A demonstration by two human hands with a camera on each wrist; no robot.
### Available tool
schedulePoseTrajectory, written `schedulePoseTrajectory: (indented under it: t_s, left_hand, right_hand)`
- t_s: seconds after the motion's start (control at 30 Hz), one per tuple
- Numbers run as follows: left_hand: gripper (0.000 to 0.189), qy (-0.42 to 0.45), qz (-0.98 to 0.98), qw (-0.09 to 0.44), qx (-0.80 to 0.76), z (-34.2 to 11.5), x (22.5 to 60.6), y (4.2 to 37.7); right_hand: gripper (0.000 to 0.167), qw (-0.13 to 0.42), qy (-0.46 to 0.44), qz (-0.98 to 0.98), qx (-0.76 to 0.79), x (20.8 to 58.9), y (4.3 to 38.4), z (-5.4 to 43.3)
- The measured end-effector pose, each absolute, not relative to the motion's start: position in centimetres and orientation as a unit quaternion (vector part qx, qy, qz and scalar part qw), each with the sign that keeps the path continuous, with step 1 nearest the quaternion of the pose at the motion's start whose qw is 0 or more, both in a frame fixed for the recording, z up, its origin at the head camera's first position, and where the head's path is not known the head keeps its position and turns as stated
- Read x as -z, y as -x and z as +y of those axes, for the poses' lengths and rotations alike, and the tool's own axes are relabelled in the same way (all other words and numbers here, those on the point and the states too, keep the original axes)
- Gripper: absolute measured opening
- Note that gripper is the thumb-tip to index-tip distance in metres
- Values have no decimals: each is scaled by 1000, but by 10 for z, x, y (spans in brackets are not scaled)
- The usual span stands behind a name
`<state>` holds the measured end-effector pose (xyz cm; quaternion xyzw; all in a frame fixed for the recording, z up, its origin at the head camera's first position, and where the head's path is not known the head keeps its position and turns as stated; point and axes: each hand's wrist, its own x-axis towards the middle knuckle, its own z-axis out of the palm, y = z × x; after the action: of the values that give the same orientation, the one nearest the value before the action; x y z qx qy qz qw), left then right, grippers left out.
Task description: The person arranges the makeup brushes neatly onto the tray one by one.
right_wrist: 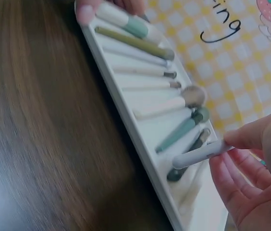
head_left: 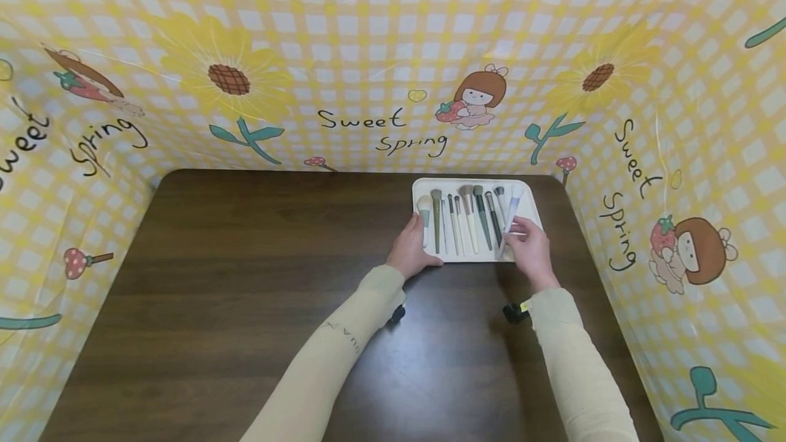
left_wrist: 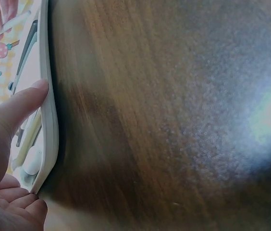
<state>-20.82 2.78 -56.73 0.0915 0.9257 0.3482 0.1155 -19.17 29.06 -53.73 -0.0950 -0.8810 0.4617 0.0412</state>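
A white tray point(head_left: 469, 259) at the back right holds a row of several makeup brushes. My left hand point(head_left: 414, 249) grips its front left corner; in the left wrist view the thumb point(left_wrist: 34, 96) lies on the rim and the fingers curl at the corner. Between thumb and fingers, my right hand point(head_left: 531, 251) pinches a pale makeup brush point(right_wrist: 198, 155) above the tray's right part. Brushes in the row include an olive one point(head_left: 437, 220), a green one point(head_left: 482, 213) and a cream-handled one point(head_left: 471, 220). A white-and-green brush point(head_left: 424, 204) lies nearest the left hand.
The tray stands on a dark wooden table point(head_left: 258, 258), close to its back edge. Yellow checked cloth point(head_left: 344, 60) with flower prints rises behind the table and along both sides. A black wrist device point(head_left: 516, 312) sits under the right sleeve.
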Motion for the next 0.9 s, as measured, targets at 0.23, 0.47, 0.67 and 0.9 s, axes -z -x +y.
schedulePoseTrajectory:
  t_s: [0.23,0.47,0.67,0.9]
  left_hand:
    - [124,-90,924,127,-348,28,564,209]
    - [121,-96,926,125,-343,27,563,208]
    - [121,-96,928,125,-337,28,564,208]
    - [121,-89,925,130,-345,28,564,208]
  right_hand:
    - [41,45,110,-895,-429,533,204,310]
    - [34,62,115,-929,-346,530,219,325]
    - [36,33,119,-945,-304,536,227,329]
    - [36,2,108,-960,-258,546,230,328]
